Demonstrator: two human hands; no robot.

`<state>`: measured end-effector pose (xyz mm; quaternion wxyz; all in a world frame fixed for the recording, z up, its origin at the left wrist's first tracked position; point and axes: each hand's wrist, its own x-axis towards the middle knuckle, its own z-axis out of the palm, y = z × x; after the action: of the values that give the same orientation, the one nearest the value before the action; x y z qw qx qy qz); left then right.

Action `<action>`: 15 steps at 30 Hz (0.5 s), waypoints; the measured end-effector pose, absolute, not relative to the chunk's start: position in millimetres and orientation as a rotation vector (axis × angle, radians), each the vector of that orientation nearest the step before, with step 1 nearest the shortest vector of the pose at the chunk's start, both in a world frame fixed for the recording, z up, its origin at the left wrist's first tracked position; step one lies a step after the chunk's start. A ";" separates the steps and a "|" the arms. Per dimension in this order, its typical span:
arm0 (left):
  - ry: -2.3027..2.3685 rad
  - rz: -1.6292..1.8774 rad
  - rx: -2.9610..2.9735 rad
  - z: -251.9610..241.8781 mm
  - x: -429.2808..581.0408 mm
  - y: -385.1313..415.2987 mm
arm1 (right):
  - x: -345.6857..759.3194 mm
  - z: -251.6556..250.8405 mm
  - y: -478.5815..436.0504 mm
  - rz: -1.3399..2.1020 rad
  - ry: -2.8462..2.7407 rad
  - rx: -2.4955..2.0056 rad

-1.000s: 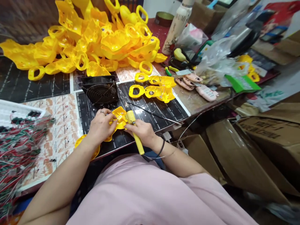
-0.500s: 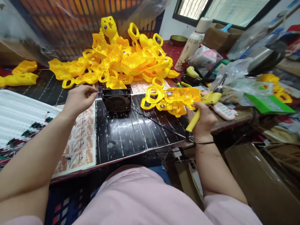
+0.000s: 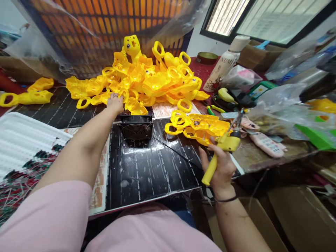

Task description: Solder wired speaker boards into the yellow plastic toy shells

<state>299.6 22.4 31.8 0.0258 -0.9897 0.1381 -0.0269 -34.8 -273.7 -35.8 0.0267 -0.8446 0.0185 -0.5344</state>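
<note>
My left hand (image 3: 115,104) reaches to the front edge of a heap of yellow plastic shells (image 3: 157,82), its fingertips against them; whether it grips one is hidden. In my right hand (image 3: 222,168) is a yellow soldering gun (image 3: 228,143), handle slanting down to the left and metal tip pointing up. Just behind that hand, two opened yellow shells (image 3: 207,126) with wires and small round parts inside lie on the black board (image 3: 152,171). A small black fan (image 3: 135,129) stands on the board, right of my left forearm.
A white tray (image 3: 28,134) with bundles of wired parts is at the left. Behind the heap stands a blue crate (image 3: 105,35). A bottle (image 3: 223,66), pliers (image 3: 214,109), a pink remote-like object (image 3: 267,144) and plastic bags (image 3: 278,105) are at the right. The fan's cord crosses the board.
My left hand has moved forward from beside the fan to the heap. My right hand, still holding the soldering gun, has drawn back from the opened shells. The view has shifted.
</note>
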 end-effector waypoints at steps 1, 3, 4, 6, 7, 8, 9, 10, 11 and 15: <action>0.388 -0.073 -3.071 26.9 302.8 19.9 | -34.1 -36.4 -267.4 -1.621 0.021 -2.583; 0.331 -0.077 -3.088 20.5 307.0 18.5 | -32.0 -37.1 -259.1 -1.563 -0.027 -2.552; 0.337 -0.104 -3.087 19.8 308.2 19.6 | -30.8 -37.5 -256.8 -1.549 -0.043 -2.545; 0.425 -0.216 -3.062 25.5 309.3 25.5 | -28.1 -39.1 -254.6 -1.536 -0.074 -2.548; 0.480 -0.276 -3.039 32.3 309.2 30.1 | -26.8 -40.5 -254.1 -1.529 -0.089 -2.553; 0.524 -0.330 -3.015 41.7 308.5 35.8 | -25.6 -42.2 -253.6 -1.520 -0.098 -2.555; 0.539 -0.379 -2.995 53.5 306.9 42.9 | -24.7 -44.4 -253.0 -1.507 -0.104 -2.555; 0.516 -0.435 -2.982 67.4 303.9 51.2 | -24.3 -47.0 -252.4 -1.492 -0.105 -2.549; 0.460 -0.499 -2.972 82.8 299.0 61.0 | -24.3 -49.8 -251.7 -1.474 -0.104 -2.543; 0.258 -0.762 -2.920 146.1 252.5 109.9 | -28.3 -62.7 -253.1 -1.465 -0.083 -2.527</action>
<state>252.5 109.9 146.1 0.0564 -0.9625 0.0851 -0.2511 -28.3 -253.1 -62.7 0.1095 -0.8596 -0.0284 -0.4983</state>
